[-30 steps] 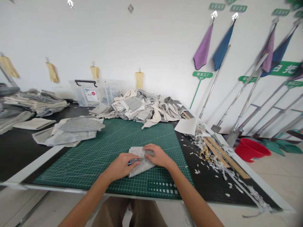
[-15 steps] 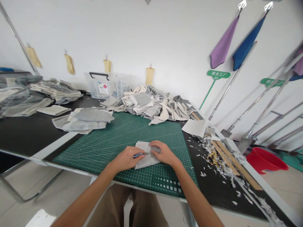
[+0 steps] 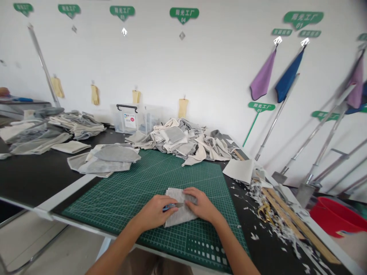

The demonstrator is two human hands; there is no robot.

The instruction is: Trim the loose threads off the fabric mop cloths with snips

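Note:
A folded light grey fabric piece lies on the green cutting mat near the table's front edge. My left hand is closed around small blue-handled thread snips, whose metal tip points right over the cloth. From the right, my right hand grips the cloth, with thumb and fingers bent on its upper right part. The snips' tip is close to the right thumb. Whether the blades touch the fabric I cannot tell.
Behind the mat is a heap of grey and cream fabric pieces. More flat pieces overlap the mat's left corner. At right lie white scraps, gold-handled scissors and wooden strips. A clear plastic box stands by the wall.
The camera view has tilted up, so everything sits lower and more wall signs show. Both hands keep their hold, and the snips' metal tip shows a little more clearly.

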